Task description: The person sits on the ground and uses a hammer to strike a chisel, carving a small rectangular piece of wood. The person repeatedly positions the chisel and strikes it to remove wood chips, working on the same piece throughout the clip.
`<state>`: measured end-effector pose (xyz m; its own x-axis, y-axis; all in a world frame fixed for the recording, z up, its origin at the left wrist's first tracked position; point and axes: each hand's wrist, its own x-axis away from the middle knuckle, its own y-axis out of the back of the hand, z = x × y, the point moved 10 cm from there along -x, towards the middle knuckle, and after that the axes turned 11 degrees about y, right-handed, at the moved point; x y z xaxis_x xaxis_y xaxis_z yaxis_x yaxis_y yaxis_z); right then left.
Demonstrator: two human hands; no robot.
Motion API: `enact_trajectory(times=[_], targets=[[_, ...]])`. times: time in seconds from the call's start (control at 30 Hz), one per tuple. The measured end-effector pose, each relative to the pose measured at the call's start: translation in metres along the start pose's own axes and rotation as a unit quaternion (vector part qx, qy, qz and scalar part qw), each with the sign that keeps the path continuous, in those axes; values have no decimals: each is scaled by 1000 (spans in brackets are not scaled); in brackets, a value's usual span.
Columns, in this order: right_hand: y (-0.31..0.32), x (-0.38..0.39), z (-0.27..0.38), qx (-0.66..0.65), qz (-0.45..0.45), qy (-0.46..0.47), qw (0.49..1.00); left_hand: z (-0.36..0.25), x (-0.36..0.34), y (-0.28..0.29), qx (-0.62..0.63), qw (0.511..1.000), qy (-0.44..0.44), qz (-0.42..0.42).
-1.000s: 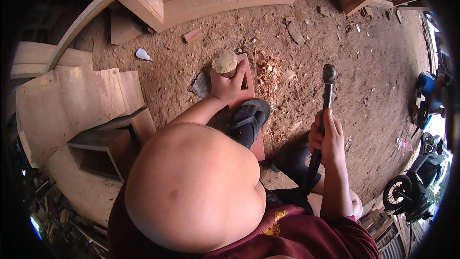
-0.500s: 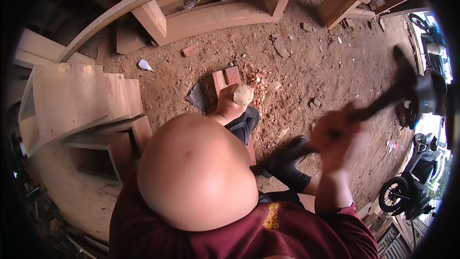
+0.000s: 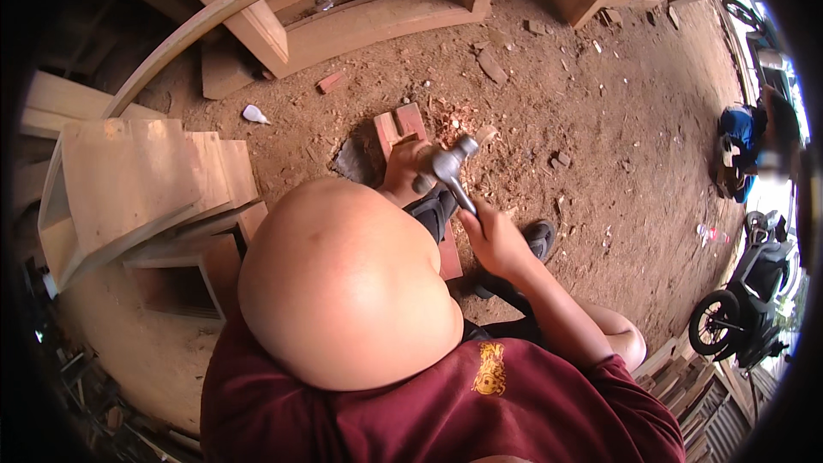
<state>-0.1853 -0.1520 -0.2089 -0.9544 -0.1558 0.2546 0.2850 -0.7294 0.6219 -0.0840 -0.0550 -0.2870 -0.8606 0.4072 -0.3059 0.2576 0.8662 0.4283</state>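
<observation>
My left hand (image 3: 405, 170) is closed around the upright handle of a chisel over a reddish wooden piece (image 3: 411, 120) with a slot cut in its end. The chisel's blade is hidden, and the hammer's head now covers its round pale butt. My right hand (image 3: 499, 244) grips the hammer (image 3: 448, 163) by its dark handle, below the metal head. That head is over the chisel's butt; whether they touch, I cannot tell. Large rounded bare skin close to the camera hides my left forearm.
Wood chips (image 3: 453, 116) lie beside the wooden piece on the dirt floor. Curved wooden frames (image 3: 377, 34) stand ahead, and stacked boards (image 3: 129, 171) at the left. A white bottle (image 3: 255, 114) lies near the frames. A motorcycle (image 3: 741, 313) and a crouching person (image 3: 744, 141) are at the right.
My right hand has swung the hammer down and left, from raised at the right to over the chisel. My left hand stays on the chisel.
</observation>
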Motion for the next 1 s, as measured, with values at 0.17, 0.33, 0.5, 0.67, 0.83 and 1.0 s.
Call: enact_trajectory(times=[0.17,0.33,0.5,0.67,0.83,1.0], targets=[[-78,61,-110,-524,-49,-231,819,7,19,-9,69,996,47,38],[-48,75,-156,-446,-108,-257,850,-16,61,-22,-1,980,-148,135],[-21,71,-174,-442,-155,-339,816,24,20,3,41,997,32,52],[2,59,-176,-444,-173,-304,825,97,-20,57,249,929,245,-118],[8,45,-166,-440,-175,-308,825,95,-36,34,240,940,230,-75],[4,40,-152,-459,-169,-306,817,105,-42,40,397,870,242,-167]])
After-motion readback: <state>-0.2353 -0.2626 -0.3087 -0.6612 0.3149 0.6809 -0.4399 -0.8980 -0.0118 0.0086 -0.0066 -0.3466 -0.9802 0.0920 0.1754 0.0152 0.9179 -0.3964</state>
